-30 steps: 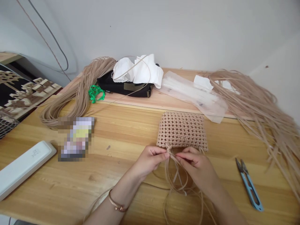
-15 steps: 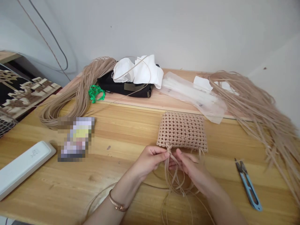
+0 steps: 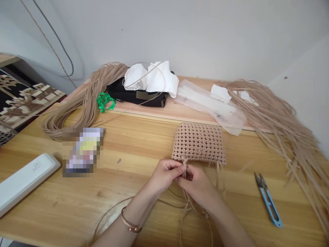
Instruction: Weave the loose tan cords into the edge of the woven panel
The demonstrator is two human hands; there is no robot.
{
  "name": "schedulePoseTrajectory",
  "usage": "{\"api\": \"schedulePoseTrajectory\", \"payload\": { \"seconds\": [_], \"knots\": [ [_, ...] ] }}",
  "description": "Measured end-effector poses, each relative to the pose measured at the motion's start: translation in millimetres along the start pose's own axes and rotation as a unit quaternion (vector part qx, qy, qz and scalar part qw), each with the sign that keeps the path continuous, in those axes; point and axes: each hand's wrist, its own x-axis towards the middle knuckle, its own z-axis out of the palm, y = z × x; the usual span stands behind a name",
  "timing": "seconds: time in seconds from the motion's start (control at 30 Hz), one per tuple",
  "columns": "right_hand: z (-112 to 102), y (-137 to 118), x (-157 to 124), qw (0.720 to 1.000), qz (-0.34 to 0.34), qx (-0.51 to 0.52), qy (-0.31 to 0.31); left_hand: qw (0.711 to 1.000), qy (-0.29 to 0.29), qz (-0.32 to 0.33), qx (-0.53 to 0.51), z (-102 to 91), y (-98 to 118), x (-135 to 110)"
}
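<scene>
A woven tan pouch (image 3: 199, 142) lies on the table just beyond my hands. Several loose cords (image 3: 189, 202) hang from its near left corner and curl over the wood toward me. My left hand (image 3: 167, 175) pinches the cords between thumb and fingertips, close below the weave. Right beside it, my right hand (image 3: 196, 181) is closed on the same cords, its thumb and fingers pressed together. The fingers partly hide the knotted part. A second short group of cords (image 3: 218, 173) trails from the pouch's near right corner.
Blue-handled thread snips (image 3: 268, 200) lie at the right. Long tan cord bundles rest at the back left (image 3: 74, 106) and along the right (image 3: 277, 113). Behind are a black bag (image 3: 136, 94) with white paper (image 3: 163, 77), plastic wrap (image 3: 213, 106) and green netting (image 3: 104, 102). A white case (image 3: 28, 183) is at left.
My right hand, half open before, has moved left and closed on the cords beside my left hand. My left hand keeps its pinch. The view has shifted slightly.
</scene>
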Motion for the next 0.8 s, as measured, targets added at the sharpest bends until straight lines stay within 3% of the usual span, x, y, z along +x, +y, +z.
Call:
{"api": "schedulePoseTrajectory", "payload": {
  "seconds": [0.23, 0.5, 0.63, 0.8],
  "knots": [
    [-5.1, 3.4, -3.1, 0.990, -0.003, 0.128, -0.051, 0.999, 0.000, 0.036, 0.041, 0.2, -1.6, 1.0],
    [-15.2, 8.2, -5.0, 0.976, 0.042, 0.189, -0.100, 0.997, -0.057, 0.045, 0.024, -2.1, -0.5, 1.9],
    [-16.2, 17.8, -9.2, 0.978, 0.028, 0.204, -0.044, 0.999, -0.014, 0.030, 0.012, 0.5, 6.5, -1.4],
    [-9.2, 20.9, -18.2, 0.993, -0.009, 0.084, 0.082, 0.999, 0.005, 0.027, 0.021, 3.1, 8.6, -2.4]
  ]
}}
